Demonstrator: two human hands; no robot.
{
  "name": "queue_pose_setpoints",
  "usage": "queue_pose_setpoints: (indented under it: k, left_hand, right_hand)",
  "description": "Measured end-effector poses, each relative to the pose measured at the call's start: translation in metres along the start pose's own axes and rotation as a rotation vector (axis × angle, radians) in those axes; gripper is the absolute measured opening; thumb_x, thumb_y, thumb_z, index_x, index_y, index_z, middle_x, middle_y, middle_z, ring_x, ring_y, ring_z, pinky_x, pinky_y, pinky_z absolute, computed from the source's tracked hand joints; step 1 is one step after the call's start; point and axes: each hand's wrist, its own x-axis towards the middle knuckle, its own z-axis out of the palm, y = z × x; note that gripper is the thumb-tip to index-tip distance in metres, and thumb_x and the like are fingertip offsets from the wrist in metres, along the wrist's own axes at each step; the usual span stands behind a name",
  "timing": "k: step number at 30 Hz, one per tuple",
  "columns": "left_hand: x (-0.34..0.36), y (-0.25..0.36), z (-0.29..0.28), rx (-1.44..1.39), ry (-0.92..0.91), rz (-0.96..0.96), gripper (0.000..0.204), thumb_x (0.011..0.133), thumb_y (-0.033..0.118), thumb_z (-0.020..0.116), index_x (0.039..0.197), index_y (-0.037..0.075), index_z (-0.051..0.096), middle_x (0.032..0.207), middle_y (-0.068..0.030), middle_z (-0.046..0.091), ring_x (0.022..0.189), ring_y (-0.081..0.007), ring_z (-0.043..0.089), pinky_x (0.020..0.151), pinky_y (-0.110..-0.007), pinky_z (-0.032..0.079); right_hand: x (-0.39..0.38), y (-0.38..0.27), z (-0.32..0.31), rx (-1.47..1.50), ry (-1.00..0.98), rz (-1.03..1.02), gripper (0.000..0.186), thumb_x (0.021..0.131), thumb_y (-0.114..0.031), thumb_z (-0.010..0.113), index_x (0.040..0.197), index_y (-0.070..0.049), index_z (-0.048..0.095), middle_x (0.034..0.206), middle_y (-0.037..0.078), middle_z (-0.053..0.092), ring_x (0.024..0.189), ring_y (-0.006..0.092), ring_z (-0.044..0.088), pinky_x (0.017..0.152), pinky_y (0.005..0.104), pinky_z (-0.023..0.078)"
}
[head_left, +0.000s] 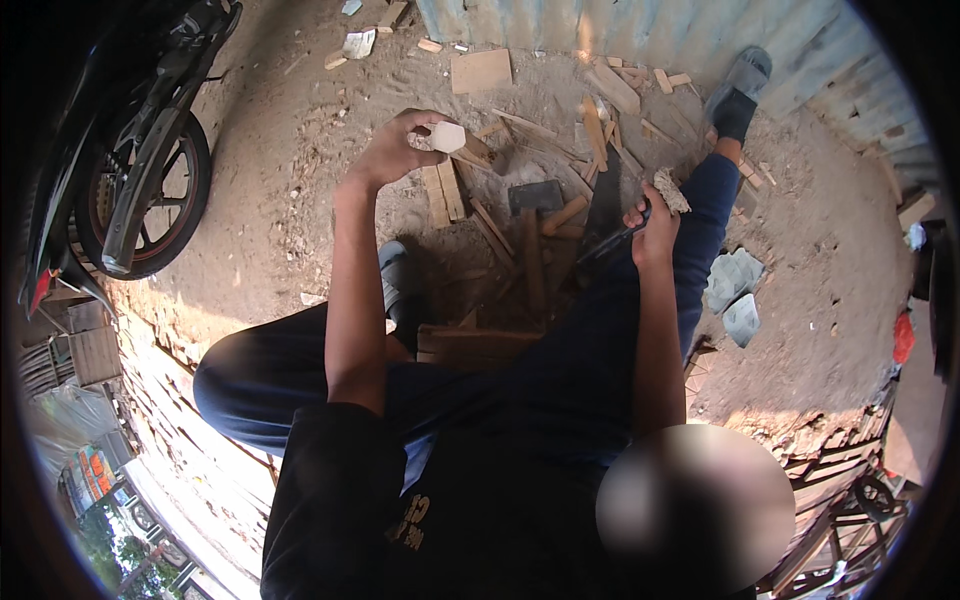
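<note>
My left hand (395,150) is raised over the sandy ground and pinches a small pale wooden block (447,136) between its fingertips. My right hand (655,225) rests by my knee, closed around the handle of a big knife with a dark blade (603,205) that points away from me. A rough grey-brown chunk of wood (670,190) sits at the top of that hand, against the fingers. Between both hands, split sticks and slats (500,225) lie scattered on the ground. I sit with my legs in dark blue trousers (600,330) stretched forward.
A dark hatchet head (537,195) lies among the sticks. A motorcycle wheel (140,200) stands at the left. A corrugated metal wall (650,25) runs along the far side, with a flat board (481,70) and offcuts near it. Grey stones (735,295) lie at the right.
</note>
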Motion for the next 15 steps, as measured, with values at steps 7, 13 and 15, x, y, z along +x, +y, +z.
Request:
queue_pose_setpoints:
  k: [7, 13, 15]
  left_hand:
    - [0.004, 0.004, 0.016, -0.438, -0.075, -0.019, 0.047, 0.076, 0.001, 0.075, 0.121, 0.006, 0.062, 0.112, -0.0059, 0.066, 0.103, -0.0183, 0.062, 0.097, -0.034, 0.047]
    - [0.007, 0.008, 0.012, -0.306, -0.116, -0.021, 0.048, 0.078, 0.004, 0.073, 0.124, 0.005, 0.060, 0.110, -0.0082, 0.067, 0.097, -0.0177, 0.063, 0.093, -0.033, 0.047]
    - [0.009, 0.007, 0.011, -0.270, -0.104, -0.004, 0.048, 0.078, 0.007, 0.073, 0.124, 0.005, 0.060, 0.110, -0.0082, 0.067, 0.096, -0.0174, 0.063, 0.092, -0.032, 0.047]
  right_hand:
    - [-0.014, -0.005, 0.010, -0.030, 0.016, -0.011, 0.016, 0.086, -0.009, 0.064, 0.093, -0.006, 0.050, 0.066, 0.001, 0.043, 0.046, 0.0120, 0.039, 0.045, 0.0282, 0.033]
    - [-0.022, -0.008, 0.025, -0.106, -0.018, -0.105, 0.014, 0.088, -0.007, 0.064, 0.093, -0.007, 0.051, 0.064, 0.000, 0.043, 0.046, 0.0105, 0.039, 0.043, 0.0260, 0.031]
    - [-0.020, -0.012, 0.034, -0.062, -0.072, -0.153, 0.014, 0.089, -0.007, 0.064, 0.093, -0.007, 0.051, 0.064, -0.001, 0.042, 0.045, 0.0090, 0.038, 0.042, 0.0248, 0.029]
